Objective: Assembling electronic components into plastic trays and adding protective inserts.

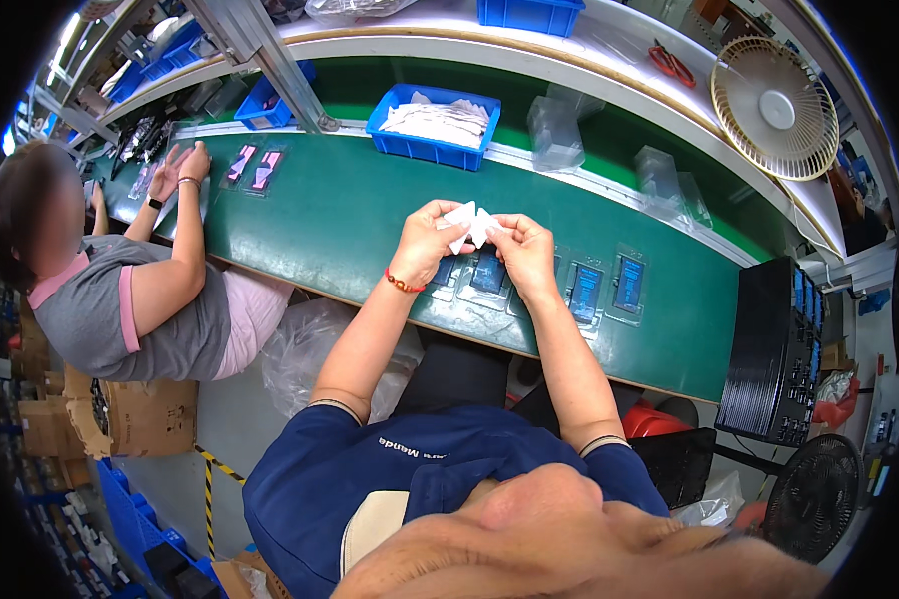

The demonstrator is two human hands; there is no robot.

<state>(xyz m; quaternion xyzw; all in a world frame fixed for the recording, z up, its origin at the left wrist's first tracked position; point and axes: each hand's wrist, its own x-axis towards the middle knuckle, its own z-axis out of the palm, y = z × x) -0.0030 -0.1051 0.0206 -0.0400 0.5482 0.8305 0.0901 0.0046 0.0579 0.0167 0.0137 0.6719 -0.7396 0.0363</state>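
Note:
My left hand [425,240] and my right hand [522,250] are raised together over the green belt [340,210], both pinching a small white folded piece [470,226] between the fingertips. A red band circles my left wrist. Directly beneath my hands lie flat dark blue items in clear bags [487,272], and two more of them [609,287] sit in a row to the right on the belt.
A co-worker in a grey shirt [140,299] sits at my left, hands [182,165] on bagged items. A blue bin of white pieces [433,122] stands behind the belt. A stack of black trays [774,349] and a fan [774,105] are at right.

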